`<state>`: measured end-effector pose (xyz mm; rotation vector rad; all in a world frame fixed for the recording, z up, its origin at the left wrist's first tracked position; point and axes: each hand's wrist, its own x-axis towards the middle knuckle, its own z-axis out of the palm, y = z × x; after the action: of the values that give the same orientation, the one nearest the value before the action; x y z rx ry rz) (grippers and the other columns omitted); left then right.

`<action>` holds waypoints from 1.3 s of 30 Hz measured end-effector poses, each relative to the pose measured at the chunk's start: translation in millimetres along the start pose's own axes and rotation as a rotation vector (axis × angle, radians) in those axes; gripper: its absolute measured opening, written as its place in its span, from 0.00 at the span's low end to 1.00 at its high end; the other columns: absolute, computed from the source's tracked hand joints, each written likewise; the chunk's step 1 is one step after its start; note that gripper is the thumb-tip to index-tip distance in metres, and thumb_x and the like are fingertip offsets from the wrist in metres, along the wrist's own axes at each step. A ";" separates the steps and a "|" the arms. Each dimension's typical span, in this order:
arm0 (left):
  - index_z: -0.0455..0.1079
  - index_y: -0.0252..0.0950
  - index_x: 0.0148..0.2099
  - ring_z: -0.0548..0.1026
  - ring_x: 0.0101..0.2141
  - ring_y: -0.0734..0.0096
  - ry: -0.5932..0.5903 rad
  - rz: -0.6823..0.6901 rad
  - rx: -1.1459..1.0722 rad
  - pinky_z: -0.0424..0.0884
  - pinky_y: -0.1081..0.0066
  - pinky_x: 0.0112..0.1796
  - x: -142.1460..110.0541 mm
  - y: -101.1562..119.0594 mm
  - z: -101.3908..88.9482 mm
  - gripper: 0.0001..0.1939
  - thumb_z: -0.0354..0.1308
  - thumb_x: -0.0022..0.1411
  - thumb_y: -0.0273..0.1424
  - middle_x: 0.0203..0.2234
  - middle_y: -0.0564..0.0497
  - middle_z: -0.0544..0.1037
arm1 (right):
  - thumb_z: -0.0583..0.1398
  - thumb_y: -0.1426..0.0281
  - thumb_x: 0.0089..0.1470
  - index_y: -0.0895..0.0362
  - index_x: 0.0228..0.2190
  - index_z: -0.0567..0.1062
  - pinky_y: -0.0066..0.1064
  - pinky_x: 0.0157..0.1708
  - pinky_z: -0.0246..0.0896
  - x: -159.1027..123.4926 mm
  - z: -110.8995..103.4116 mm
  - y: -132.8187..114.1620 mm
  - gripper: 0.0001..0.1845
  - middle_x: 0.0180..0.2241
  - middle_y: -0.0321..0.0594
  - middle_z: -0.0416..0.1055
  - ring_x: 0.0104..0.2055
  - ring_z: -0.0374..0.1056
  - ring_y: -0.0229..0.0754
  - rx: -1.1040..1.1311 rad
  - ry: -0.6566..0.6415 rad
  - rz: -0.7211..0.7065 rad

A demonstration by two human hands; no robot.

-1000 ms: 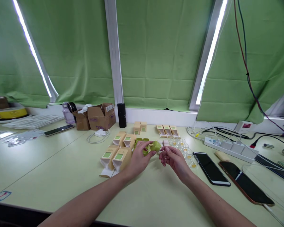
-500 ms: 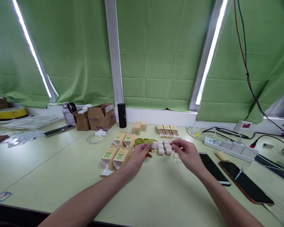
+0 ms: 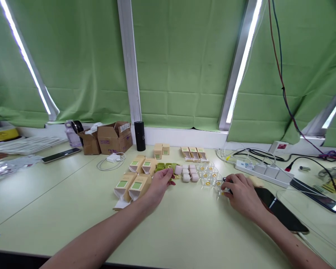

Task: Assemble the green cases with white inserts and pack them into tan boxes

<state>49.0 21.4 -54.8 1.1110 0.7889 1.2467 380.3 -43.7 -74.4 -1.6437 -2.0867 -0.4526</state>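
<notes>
My left hand [image 3: 160, 185] is pinched around a small green case [image 3: 174, 167] whose pale pinkish lid or insert [image 3: 178, 170] stands out to the right. Its fingertips partly cover the case. Right of it sit several pale rounded pieces [image 3: 189, 173] in two columns. Beyond these is a group of clear plastic cups [image 3: 208, 175] with yellow centres. At the near right end of that group, my right hand [image 3: 242, 196] has its thumb and fingers closed on a clear cup [image 3: 220, 191]. That hand hides most of a dark phone beneath it.
Open kraft boxes [image 3: 140, 186] with green labels stand left of my left hand; more boxes [image 3: 193, 154] lie behind. A phone [image 3: 285, 213], power strip [image 3: 263, 172] and tangled cables are at right. A cardboard carton [image 3: 114, 140] and black cylinder [image 3: 139, 136] stand at the back.
My right hand has moved right and towards me, from beside the pale pieces to the near end of the clear cups. My left hand keeps its hold. The view has turned slightly right.
</notes>
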 end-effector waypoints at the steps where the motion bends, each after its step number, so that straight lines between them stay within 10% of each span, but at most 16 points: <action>1: 0.80 0.32 0.38 0.72 0.37 0.67 0.001 0.001 0.000 0.72 0.69 0.36 0.0 -0.1 -0.1 0.28 0.74 0.51 0.53 0.34 0.45 0.77 | 0.62 0.75 0.53 0.49 0.29 0.81 0.45 0.43 0.60 -0.9 0.0 -1.6 0.09 0.41 0.48 0.77 0.47 0.67 0.58 0.013 0.000 0.010; 5: 0.80 0.32 0.41 0.73 0.37 0.67 0.004 -0.002 -0.006 0.72 0.68 0.37 0.0 0.0 -0.1 0.28 0.74 0.52 0.52 0.37 0.44 0.78 | 0.59 0.70 0.59 0.49 0.31 0.79 0.49 0.48 0.62 6.5 -14.1 -17.3 0.08 0.42 0.47 0.76 0.48 0.68 0.56 0.318 0.038 0.098; 10: 0.80 0.31 0.40 0.73 0.37 0.67 0.034 -0.008 -0.017 0.72 0.68 0.37 0.9 1.3 -0.5 0.30 0.75 0.49 0.54 0.36 0.45 0.78 | 0.67 0.53 0.58 0.51 0.34 0.76 0.50 0.55 0.66 34.3 -35.5 -54.1 0.14 0.45 0.47 0.79 0.55 0.71 0.57 1.260 -0.081 0.236; 18: 0.80 0.31 0.41 0.74 0.35 0.68 0.056 0.054 -0.015 0.72 0.69 0.37 2.9 2.8 -4.9 0.29 0.73 0.53 0.54 0.35 0.45 0.78 | 0.77 0.63 0.43 0.50 0.35 0.77 0.55 0.58 0.68 73.9 -12.0 -109.0 0.19 0.45 0.40 0.80 0.49 0.76 0.52 2.002 -0.164 0.302; 31: 0.79 0.32 0.39 0.73 0.34 0.69 0.131 0.083 -0.003 0.72 0.68 0.37 6.5 -2.2 -6.9 0.30 0.73 0.51 0.56 0.33 0.48 0.77 | 0.75 0.55 0.46 0.47 0.47 0.70 0.42 0.37 0.75 66.1 20.1 -126.6 0.31 0.44 0.39 0.80 0.41 0.79 0.50 2.059 -0.077 0.518; 39: 0.79 0.33 0.39 0.73 0.34 0.69 0.144 0.099 0.029 0.72 0.69 0.37 6.5 -2.9 -6.3 0.31 0.72 0.51 0.57 0.33 0.47 0.77 | 0.73 0.64 0.47 0.48 0.53 0.67 0.46 0.49 0.70 57.7 36.1 -132.5 0.34 0.48 0.43 0.75 0.45 0.73 0.49 1.286 0.151 0.347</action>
<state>45.4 29.2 -58.8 1.1038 0.8706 1.4142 235.5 -9.2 -72.4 -1.0260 -1.3368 0.7299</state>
